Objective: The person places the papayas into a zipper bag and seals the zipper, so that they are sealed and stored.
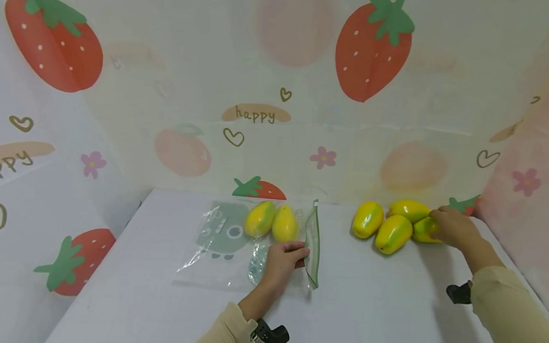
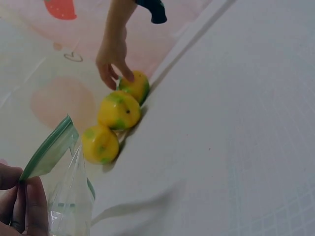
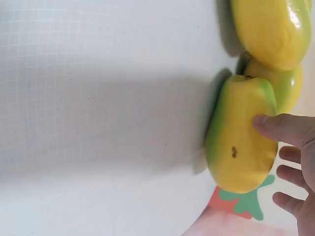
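Observation:
My left hand [image 1: 281, 262] pinches the green zip edge of a clear zip bag [image 1: 223, 270] between thumb and fingers. The bag lies flat with a printed cartoon face, its mouth edge raised on the right. Two yellow-green papayas [image 1: 285, 225] lie within the bag's outline. At the right, my right hand [image 1: 455, 228] is at the rightmost papaya [image 3: 241, 137] of a loose group. In the right wrist view its thumb [image 3: 268, 124] touches that papaya, while the other fingers are spread beside it, not wrapped round it.
Several papayas [image 1: 394, 235] sit close together at the back right of the white table [image 1: 355, 310]. A strawberry-patterned backdrop [image 1: 190, 84] rises behind the table's rear edge and along both sides.

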### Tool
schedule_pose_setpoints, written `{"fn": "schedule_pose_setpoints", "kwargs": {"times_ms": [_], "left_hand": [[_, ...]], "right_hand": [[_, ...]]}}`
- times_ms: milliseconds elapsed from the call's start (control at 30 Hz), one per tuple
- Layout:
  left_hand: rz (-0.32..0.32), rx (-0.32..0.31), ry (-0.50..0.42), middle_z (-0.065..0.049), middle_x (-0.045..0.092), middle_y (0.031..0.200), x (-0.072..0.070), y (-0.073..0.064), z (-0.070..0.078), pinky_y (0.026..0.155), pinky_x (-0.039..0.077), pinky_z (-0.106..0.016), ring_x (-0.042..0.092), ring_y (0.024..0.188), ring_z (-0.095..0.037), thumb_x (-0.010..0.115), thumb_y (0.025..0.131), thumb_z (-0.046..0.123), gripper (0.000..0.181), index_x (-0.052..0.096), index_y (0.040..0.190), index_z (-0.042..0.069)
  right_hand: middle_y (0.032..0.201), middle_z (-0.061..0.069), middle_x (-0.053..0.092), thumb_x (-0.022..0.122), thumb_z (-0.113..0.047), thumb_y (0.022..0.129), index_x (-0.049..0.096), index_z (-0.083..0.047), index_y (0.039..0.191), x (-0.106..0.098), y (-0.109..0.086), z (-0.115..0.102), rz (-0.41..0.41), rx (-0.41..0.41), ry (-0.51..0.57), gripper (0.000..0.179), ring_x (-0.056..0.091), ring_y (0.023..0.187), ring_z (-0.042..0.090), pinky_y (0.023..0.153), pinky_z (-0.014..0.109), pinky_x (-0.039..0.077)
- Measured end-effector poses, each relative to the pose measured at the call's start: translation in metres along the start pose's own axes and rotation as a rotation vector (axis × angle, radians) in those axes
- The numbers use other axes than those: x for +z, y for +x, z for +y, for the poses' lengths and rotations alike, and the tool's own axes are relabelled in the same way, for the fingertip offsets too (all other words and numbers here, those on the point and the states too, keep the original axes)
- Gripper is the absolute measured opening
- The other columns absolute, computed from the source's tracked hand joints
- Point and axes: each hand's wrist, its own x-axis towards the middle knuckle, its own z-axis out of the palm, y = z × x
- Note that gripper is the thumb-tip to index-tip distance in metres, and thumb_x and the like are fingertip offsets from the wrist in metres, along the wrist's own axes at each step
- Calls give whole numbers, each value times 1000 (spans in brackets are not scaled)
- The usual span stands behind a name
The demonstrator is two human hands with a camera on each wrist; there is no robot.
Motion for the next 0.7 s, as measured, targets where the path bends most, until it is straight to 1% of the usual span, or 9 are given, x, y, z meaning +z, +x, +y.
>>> {"fn": "schedule_pose_setpoints", "kwargs": {"times_ms": [133, 300, 367, 467, 533, 600, 700], "left_hand": [[3, 1, -13, -3, 70, 82, 0, -1, 0, 66, 58, -24, 63, 66, -8, 71, 84, 3, 25, 67, 106, -11], [6, -10, -11, -4, 71, 85, 1, -2, 1, 68, 58, -24, 63, 66, -7, 72, 84, 5, 25, 69, 105, -8], [7, -9, -5, -5, 71, 85, 1, -2, 1, 68, 58, -24, 63, 67, -7, 72, 84, 6, 24, 69, 105, -7], [9, -11, -12, -4, 70, 85, 2, -1, 2, 68, 58, -24, 63, 67, -7, 72, 84, 6, 24, 69, 104, -7], [7, -6, -17, -4, 70, 84, 2, -1, 3, 69, 58, -24, 63, 67, -7, 72, 85, 6, 24, 69, 105, -7], [8, -6, -21, -4, 70, 84, 2, -2, 3, 69, 58, -24, 63, 67, -7, 72, 85, 5, 24, 69, 105, -8], [9, -10, -17, -5, 70, 85, 2, -2, 2, 69, 59, -24, 63, 67, -8, 71, 85, 5, 24, 68, 105, -8]], "right_hand": [[129, 36, 49, 71, -13, 81, 54, 11, 125, 5, 1, 5, -6, 14, 33, 53, 46, 115, 55, 93, 68, 41], [129, 36, 48, 69, -8, 80, 54, 11, 126, 8, 0, 8, -21, 25, 71, 52, 45, 114, 56, 94, 70, 39], [129, 36, 48, 68, -7, 81, 55, 9, 126, 9, -1, 8, -19, 16, 49, 50, 44, 114, 56, 94, 70, 39], [127, 35, 50, 67, -6, 80, 57, 7, 126, 8, -2, 8, -3, 0, -12, 49, 45, 113, 56, 92, 70, 41], [125, 35, 51, 69, -6, 80, 57, 7, 126, 7, -2, 8, 10, -15, -46, 49, 46, 111, 56, 89, 69, 43], [122, 36, 51, 72, -7, 78, 58, 7, 124, 7, -3, 7, 17, -22, -46, 51, 47, 109, 56, 88, 68, 44], [117, 36, 49, 77, -9, 75, 57, 10, 124, 9, -4, 6, 2, -16, 6, 56, 47, 106, 54, 89, 67, 43]]}}
